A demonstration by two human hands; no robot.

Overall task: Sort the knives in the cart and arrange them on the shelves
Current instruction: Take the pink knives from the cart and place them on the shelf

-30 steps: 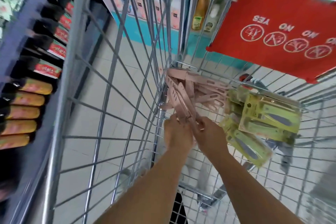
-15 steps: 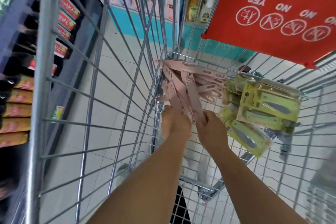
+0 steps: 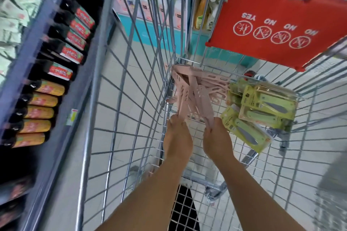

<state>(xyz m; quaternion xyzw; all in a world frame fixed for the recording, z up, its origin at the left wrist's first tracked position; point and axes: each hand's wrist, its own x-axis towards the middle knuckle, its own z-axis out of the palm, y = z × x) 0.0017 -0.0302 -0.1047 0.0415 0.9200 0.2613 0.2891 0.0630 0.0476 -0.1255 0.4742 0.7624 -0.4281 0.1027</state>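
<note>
Lining the far left, a dark shelf (image 3: 62, 110) carries rows of black-capped bottles (image 3: 65, 50) with red labels above and orange ones below. Next comes the wire shopping cart (image 3: 120, 99), its bare mesh side taking up the middle of the scene. Both of the person's arms reach down into its basket. The left hand (image 3: 177, 135) has its fingers curled around the near ends of a fanned bunch of pink sheathed knives (image 3: 191, 92), which lie against the cart's far left corner. Just beside it, a little apart, the right hand (image 3: 216, 137) pinches the near end of another knife in that same pink bunch; the fingertips are blurred, so the exact grip is probably a pinch. Further right, a heap of green packaged knives (image 3: 262, 108) rests on the cart floor, near the right hand. Above them, the red child-seat flap (image 3: 277, 20) hangs from the cart's end.
</note>
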